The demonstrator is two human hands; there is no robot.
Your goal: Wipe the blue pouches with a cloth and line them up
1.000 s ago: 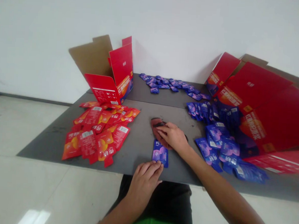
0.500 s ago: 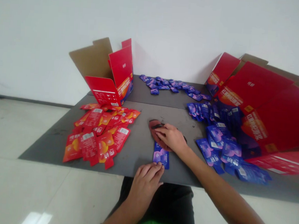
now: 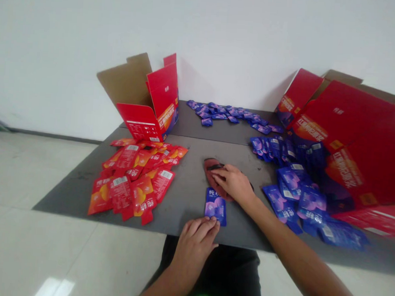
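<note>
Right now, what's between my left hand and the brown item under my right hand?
One blue pouch lies there in the head view, your left hand touching its near end.

A plain, whitish wall [image 3: 74,29] stands behind the grey table [image 3: 184,196], and soft shadows fall on it. The table's surface is matt, with some dark marks, and a thin seam [image 3: 218,141] crosses it. Below, the floor [image 3: 31,178] is pale and glossy; near the bottom left it carries a bright reflection [image 3: 53,289] of light. A dark strip [image 3: 57,136] runs along the wall's foot.
</note>
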